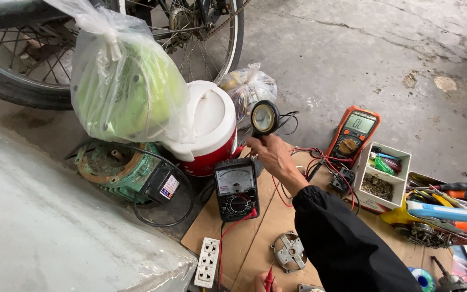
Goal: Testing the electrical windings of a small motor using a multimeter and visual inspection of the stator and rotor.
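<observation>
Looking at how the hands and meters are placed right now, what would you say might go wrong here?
1. The right hand holds a small round black part up in the air by a few fingers; it might slip and drop onto the analog multimeter or the cardboard.
2. Red leads tangle beneath that arm; a sleeve could snag them and tug the orange digital multimeter.
3. The left hand grips a red probe at the frame edge, where its tip is hidden.

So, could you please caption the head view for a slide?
Right hand lifts a round black part above an analog multimeter on cardboard.
</observation>
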